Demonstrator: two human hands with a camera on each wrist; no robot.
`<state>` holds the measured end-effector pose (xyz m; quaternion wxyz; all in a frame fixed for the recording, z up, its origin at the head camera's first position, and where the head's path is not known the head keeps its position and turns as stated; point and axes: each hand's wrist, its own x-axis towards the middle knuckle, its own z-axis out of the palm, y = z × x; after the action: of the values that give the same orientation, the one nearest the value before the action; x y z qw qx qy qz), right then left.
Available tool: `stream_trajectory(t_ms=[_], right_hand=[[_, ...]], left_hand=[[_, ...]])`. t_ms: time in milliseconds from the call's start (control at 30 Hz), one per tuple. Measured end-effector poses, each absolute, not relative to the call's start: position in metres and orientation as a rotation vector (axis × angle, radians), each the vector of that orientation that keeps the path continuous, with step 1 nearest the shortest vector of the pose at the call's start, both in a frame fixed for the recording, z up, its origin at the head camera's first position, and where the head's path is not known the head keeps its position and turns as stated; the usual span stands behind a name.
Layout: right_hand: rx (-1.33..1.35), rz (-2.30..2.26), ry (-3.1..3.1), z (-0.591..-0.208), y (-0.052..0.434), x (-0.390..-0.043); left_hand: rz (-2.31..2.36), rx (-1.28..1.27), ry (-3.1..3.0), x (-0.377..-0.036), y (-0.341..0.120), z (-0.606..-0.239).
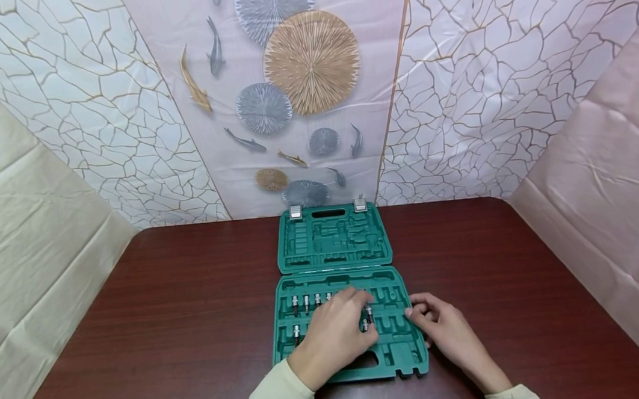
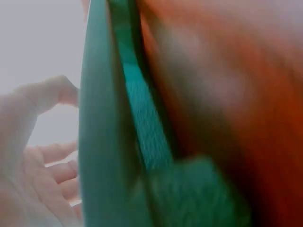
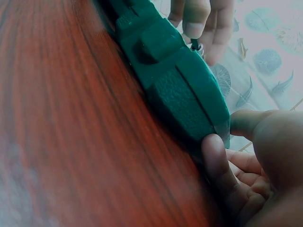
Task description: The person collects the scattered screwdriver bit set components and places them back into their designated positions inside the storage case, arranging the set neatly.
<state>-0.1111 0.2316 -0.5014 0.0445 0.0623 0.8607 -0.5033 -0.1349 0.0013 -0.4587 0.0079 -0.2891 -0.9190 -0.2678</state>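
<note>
A green plastic tool case (image 1: 398,355) lies unfolded on the table, its moulded tray nearer and its lid (image 1: 332,241) beyond. Over the tray is my left hand (image 1: 337,326), pinching a small bit socket (image 1: 369,313) with a silver base and dark tip between thumb and fingers. In the right wrist view, that bit socket (image 3: 196,45) shows partly behind the fingertips. My right hand (image 1: 450,331) grips the tray's right edge, thumb on one side and fingers on the other. Other bit sockets (image 1: 295,306) sit in slots at the tray's left; my left hand hides some.
The dark red-brown wooden table (image 1: 158,328) extends around the case. Two metal latches (image 1: 295,212) stand at the lid's far edge. A patterned cloth backdrop (image 1: 312,61) rises behind the table, with pale cloth at both sides.
</note>
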Motion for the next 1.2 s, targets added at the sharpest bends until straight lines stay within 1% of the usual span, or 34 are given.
stream_trajectory(t_ms=[467, 867, 1200], right_hand=[[0.212, -1.524, 2.613, -0.502, 0.231, -0.113], [0.212, -1.494, 2.608, -0.503, 0.232, -0.112], [0.208, -1.493, 2.615, -0.504, 0.232, -0.112]], left_hand=[[-0.604, -0.952, -2.860, -0.127, 0.014, -0.461], [-0.521, -0.964, -2.862, -0.120, 0.014, -0.461], [-0.292, -0.973, -2.787, -0.117, 0.016, -0.460]])
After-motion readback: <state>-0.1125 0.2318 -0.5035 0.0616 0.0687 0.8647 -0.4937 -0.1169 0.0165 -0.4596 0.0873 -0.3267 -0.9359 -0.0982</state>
